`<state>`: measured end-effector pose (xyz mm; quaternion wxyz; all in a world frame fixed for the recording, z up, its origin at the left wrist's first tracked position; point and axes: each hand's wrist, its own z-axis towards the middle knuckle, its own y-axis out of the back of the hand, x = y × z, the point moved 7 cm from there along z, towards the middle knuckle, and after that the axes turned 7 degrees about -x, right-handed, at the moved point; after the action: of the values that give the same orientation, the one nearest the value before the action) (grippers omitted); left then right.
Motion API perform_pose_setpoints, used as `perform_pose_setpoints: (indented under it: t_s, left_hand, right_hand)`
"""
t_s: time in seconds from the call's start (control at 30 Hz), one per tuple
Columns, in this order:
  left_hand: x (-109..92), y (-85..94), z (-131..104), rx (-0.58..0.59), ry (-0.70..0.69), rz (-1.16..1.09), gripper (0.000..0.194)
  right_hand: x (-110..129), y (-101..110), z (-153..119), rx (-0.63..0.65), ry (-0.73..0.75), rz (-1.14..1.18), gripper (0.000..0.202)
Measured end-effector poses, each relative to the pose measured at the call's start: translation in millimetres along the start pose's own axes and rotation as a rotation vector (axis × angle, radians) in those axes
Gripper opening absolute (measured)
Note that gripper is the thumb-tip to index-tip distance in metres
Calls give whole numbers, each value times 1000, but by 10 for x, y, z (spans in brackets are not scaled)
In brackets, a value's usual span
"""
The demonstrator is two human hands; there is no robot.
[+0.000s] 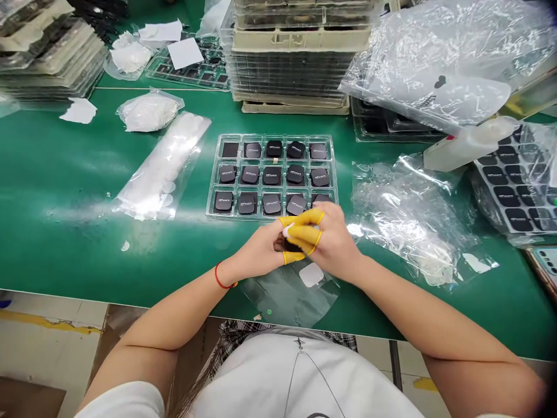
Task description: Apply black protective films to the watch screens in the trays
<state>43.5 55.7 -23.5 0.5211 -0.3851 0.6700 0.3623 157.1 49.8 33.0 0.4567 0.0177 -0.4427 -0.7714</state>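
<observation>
On the surface [65,232], the sectioned tray [261,187] holds pieces [272,175] in its compartments. From that tray, a stack of trays [296,75] stands at twelve o'clock, a bottle [470,145] at three, a film sheet [278,296] with a label [311,274] on it at six, a long sleeve [163,162] at nine and a pouch [150,111] at ten.

Tray [272,186] — clear plastic (glossy); squares [272,174] — matt.
</observation>
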Motion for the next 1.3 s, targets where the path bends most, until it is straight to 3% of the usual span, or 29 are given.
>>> perform_pose_setpoints:
  t_s: [0.1, 0.2, 0.3, 0.37, 0.47, 0.53, 0.6, 0.77, 0.83, 0.87, 0.93, 1.03, 1.1, 1.17, 1.3]
  left_hand:
    - [22, 24, 2, -41, 18, -27, 58]
    - [10, 22, 9, -11, -34, 72, 55]
    - [33, -9, 21, 27, -6, 82, 53]
    - [49, -14, 21, 2, 60, 5, 54]
    - [-16, -11, -30, -23, 70, -31, 54]
    - [-142, 32, -102, -40, -39, -1, 54]
    - [-321, 124, -196, -88, -228, 5, 55]
    - [-740, 412, -423, -283, -821, -25, 52]
    - [-786, 451, -440, -300, -975, -7, 60]
    - [-768, 450, -409, -288, -982, 10, 64]
    - [-676, 433, -301, -260, -883, 54, 70]
    - [-559, 390, -211, -166, -742, -15, 69]
    - [-542, 400, -205, -133, -691, -153, 63]
    - [-522, 450, -188, -171, -606, -256, 59]
    - [-350, 442, -80, -188, -266, -392, 56]
  right_hand:
    - [-38, -24, -17, -21, -10, 15, 16]
    - [83, -29, -29, -23, 82, 25, 17]
    - [94, 0, -7, -130, 100, -5, 16]
    - [-51, 8, 21, -183, 25, -20, 13]
    - [-419, 25, 27, -170, -222, -30, 13]
    - [-644, 42, -16, -104, -420, 8, 24]
    - [-779, 5, -85, 42, -608, 158, 36]
    - [-657, -212, -252, 532, -960, 810, 61]
    - [-623, -198, -246, 580, -1049, 979, 61]
    - [-639, -165, -221, 553, -1074, 1038, 56]
    - [-734, -53, -157, 431, -1095, 1075, 46]
    - [-905, 150, -119, 280, -1089, 905, 43]
    - [-929, 245, -117, 277, -1037, 731, 41]
    - [-871, 300, -104, 294, -948, 590, 40]
    - [-612, 372, -18, 307, -689, 369, 33]
